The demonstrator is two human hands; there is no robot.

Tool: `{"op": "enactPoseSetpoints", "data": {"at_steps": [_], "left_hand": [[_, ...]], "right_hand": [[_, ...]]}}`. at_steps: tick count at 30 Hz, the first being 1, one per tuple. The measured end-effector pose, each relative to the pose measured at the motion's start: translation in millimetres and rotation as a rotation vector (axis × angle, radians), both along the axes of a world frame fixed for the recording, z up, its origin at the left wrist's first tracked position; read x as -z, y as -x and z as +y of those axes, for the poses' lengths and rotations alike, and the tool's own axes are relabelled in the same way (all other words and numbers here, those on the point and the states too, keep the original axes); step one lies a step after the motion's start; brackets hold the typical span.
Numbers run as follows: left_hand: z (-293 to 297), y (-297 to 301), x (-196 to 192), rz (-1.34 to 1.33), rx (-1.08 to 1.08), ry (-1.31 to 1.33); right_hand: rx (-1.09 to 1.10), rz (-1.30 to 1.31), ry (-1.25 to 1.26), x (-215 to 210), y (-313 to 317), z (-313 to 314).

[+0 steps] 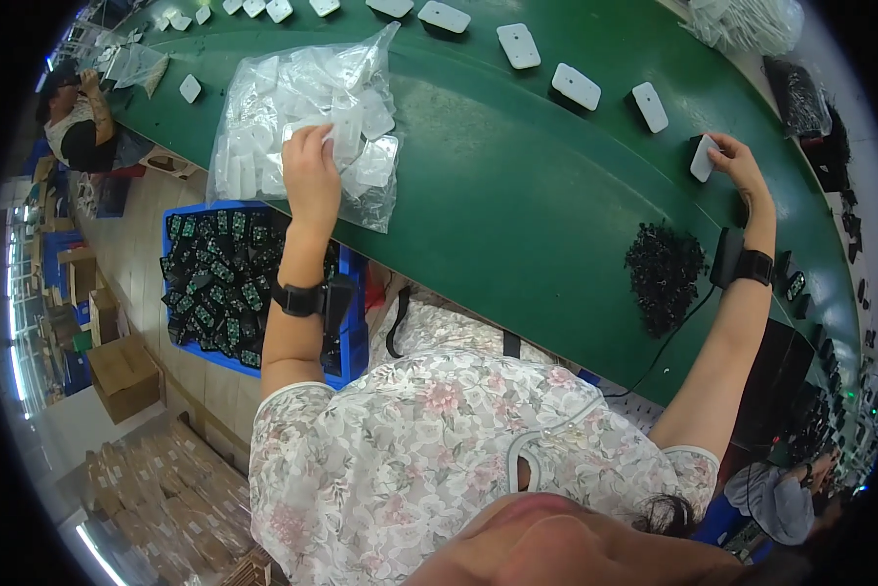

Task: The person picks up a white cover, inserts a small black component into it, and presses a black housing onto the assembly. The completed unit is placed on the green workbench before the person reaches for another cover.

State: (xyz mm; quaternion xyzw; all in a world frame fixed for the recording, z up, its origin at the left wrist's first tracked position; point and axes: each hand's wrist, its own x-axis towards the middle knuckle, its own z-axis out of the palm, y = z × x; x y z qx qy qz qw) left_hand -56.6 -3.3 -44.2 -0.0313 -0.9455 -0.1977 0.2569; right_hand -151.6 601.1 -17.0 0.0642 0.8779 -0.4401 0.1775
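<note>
My left hand reaches over a clear plastic bag full of flat white plastic covers. Its fingers curl down onto the covers and seem to pinch one; the fingertips are partly hidden. At the right, my right hand grips a small box with a white top and black body between thumb and fingers, at the green table surface. Similar white-topped boxes form a curved row along the far side. Near my right forearm lies a pile of small black parts.
A blue crate of black housings with green circuit boards stands below the table's edge at left. A black device with a cable sits beside my right wrist. Another person is at far left. Cardboard boxes are on the floor.
</note>
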Motion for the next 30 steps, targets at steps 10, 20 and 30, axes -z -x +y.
{"op": "enactPoseSetpoints", "data": {"at_steps": [10, 20, 30], "left_hand": [[-4.7, 23.5, 2.9, -0.161, 0.039, 0.340], [1.1, 14.9, 8.3, -0.130, 0.077, 0.282], [12.6, 8.2, -33.8, -0.092, 0.102, 0.298]], "right_hand": [[-0.199, 0.293, -0.206, 11.1, 8.1, -11.9], [-0.263, 0.101, -0.222, -6.6, 17.5, -26.3], [-0.015, 0.281, -0.281, -37.1, -21.6, -10.2]]}}
